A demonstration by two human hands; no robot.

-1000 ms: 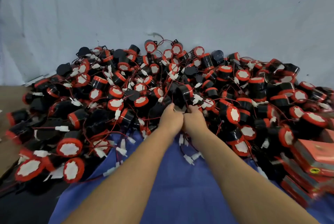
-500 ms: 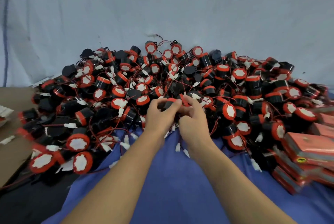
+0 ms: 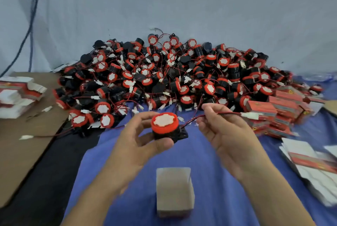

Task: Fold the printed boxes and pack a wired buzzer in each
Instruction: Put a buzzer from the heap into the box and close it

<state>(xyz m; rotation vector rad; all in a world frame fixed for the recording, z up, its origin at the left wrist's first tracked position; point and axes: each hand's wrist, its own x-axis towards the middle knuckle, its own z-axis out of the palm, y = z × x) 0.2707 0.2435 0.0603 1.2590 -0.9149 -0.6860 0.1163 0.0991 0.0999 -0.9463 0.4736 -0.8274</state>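
My left hand (image 3: pixel 138 143) grips a black buzzer with a red rim and white centre (image 3: pixel 165 123), lifted above the blue cloth. Its red and black wire (image 3: pixel 228 113) runs right to a white connector (image 3: pixel 250 115), and my right hand (image 3: pixel 224 131) pinches that wire near its middle. A folded box (image 3: pixel 174 191), seen from its plain grey side, stands on the cloth just below my hands. A big pile of buzzers (image 3: pixel 173 76) with tangled wires lies beyond.
Red printed packed boxes (image 3: pixel 279 112) are stacked at the right. Flat unfolded box blanks lie at the far right (image 3: pixel 313 167) and in a stack at the left (image 3: pixel 16 96). Brown cardboard (image 3: pixel 23 152) covers the left side. A grey wall stands behind the pile.
Both hands pulled back from the pile toward me, bringing one buzzer out. My right hand moved right along the wire, drawing it straight. The view tilted down, showing the folded box.
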